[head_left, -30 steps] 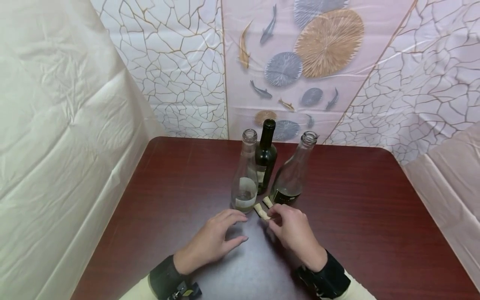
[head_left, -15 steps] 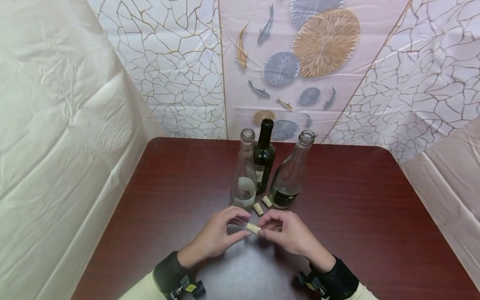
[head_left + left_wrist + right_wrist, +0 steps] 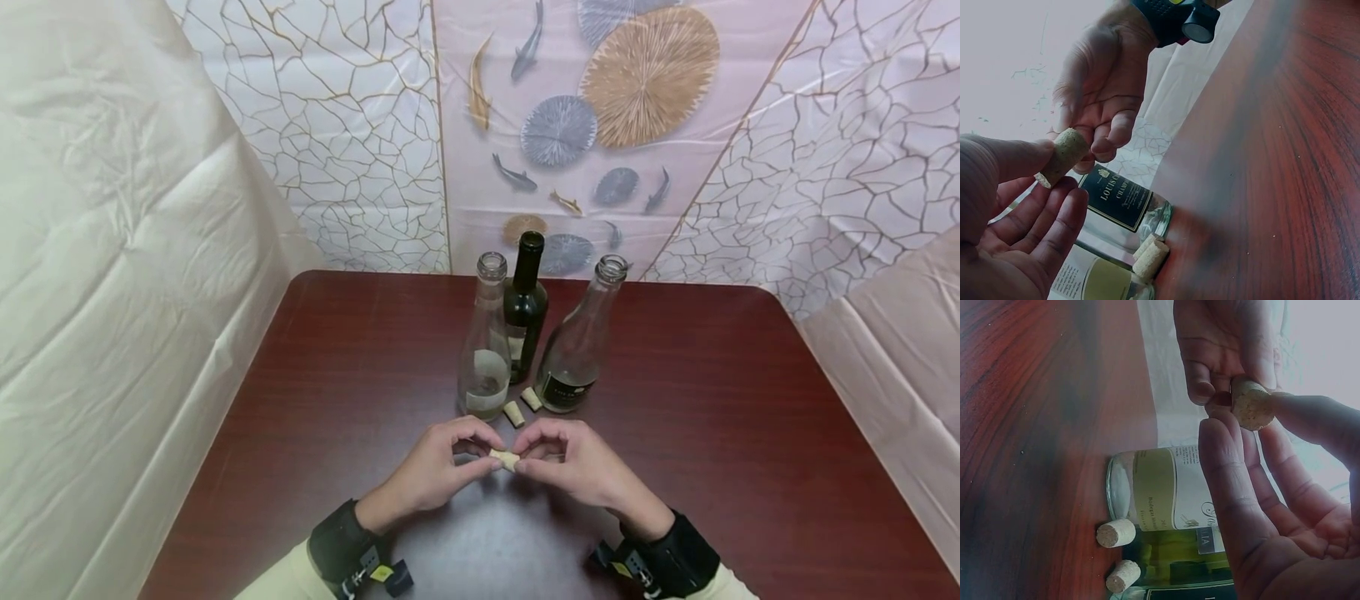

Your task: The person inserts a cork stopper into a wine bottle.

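A pale tan cork (image 3: 505, 459) is held above the table between both hands. My left hand (image 3: 435, 467) pinches one end with thumb and fingers, and my right hand (image 3: 573, 462) pinches the other. In the left wrist view the cork (image 3: 1063, 157) spans from one thumb to the other. The right wrist view shows the cork's round end (image 3: 1252, 409) close up. Two more corks, a nearer one (image 3: 513, 414) and a farther one (image 3: 532, 399), lie on the table just beyond the hands, at the feet of the bottles.
Three uncorked bottles stand close together behind the loose corks: a clear one (image 3: 483, 375) at left, a dark green one (image 3: 527, 308) behind, and a clear one with a black label (image 3: 567, 388) at right. The reddish-brown table (image 3: 360, 350) ends at patterned cloth.
My right hand has picked up a cork from beside the other two and brought it nearer. My left hand has closed its fingers on the cork's other end.
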Available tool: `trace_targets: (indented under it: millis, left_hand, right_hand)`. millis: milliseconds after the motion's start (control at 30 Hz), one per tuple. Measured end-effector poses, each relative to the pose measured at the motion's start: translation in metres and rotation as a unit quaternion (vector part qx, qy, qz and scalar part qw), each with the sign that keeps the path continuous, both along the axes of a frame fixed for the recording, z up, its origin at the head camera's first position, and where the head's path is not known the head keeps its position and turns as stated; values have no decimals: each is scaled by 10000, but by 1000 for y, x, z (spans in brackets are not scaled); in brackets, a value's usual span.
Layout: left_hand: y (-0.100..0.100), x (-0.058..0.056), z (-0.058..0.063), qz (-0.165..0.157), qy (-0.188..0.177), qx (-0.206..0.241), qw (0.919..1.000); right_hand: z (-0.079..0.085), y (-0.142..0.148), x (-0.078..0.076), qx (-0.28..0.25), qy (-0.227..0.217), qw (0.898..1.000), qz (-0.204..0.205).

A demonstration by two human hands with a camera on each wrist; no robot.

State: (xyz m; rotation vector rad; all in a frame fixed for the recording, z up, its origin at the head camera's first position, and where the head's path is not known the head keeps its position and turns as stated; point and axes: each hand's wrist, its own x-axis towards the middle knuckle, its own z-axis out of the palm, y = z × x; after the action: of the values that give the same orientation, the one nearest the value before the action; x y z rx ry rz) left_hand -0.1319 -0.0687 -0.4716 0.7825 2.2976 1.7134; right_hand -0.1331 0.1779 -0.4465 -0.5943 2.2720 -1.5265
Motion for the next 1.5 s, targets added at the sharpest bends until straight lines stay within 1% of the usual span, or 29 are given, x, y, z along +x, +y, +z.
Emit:
trace_targets:
  millis: [133, 233, 333, 400, 467, 567, 633, 733, 867, 933, 1033, 1067, 1200, 1500]
  left_hand:
    - [0, -1, -1, 79, 30, 178, 9998]
    - [0, -1, -1, 190, 36, 276, 9994]
    - [0, -1, -1, 314, 68, 371, 9988]
    - [0, -1, -1, 396, 115, 411, 9983]
    - [0, -1, -1, 483, 189, 439, 9977]
    - [1, -1, -1, 593, 345, 455, 9966]
    - [2, 0, -1, 637, 553, 461, 9954]
    - [2, 0, 0, 673, 936, 460, 9923]
    - [3, 1, 0, 677, 1510, 452, 9852]
    - [3, 1, -1, 665, 1801, 456, 9803]
    - [5, 0, -2, 655, 2121, 449, 9740]
    - [5, -1, -2, 644, 2206, 455, 9722]
    - [7, -2, -3, 630, 2321, 442, 9696]
    - [8, -3, -4, 691, 2403, 353, 9676]
  right_hand:
    - [0, -1, -1, -78, 15, 10000, -50]
    - [0, -3, -1, -225, -74, 9996, -163]
    - [1, -4, 0, -477, -376, 9974, -386]
    - [3, -5, 1, -715, -690, 9931, -616]
    - [4, -6, 2, -952, -1037, 9861, -886]
    - [7, -7, 3, -1308, -1519, 9711, -1298]
    - [8, -9, 3, -1535, -1805, 9596, -1518]
    - [7, -11, 3, -1982, -2226, 9395, -1688]
    - [3, -14, 4, -2504, -2676, 9180, -1514]
    - [1, -15, 5, -2669, -2830, 9115, -1338]
    - [-1, -16, 6, -2859, -2960, 9041, -1149]
    - [-1, -16, 6, -2899, -2976, 9029, -1105]
    - [-2, -17, 5, -2930, -2984, 9020, -1076]
    - [-2, -18, 5, -2915, -3011, 9011, -1111]
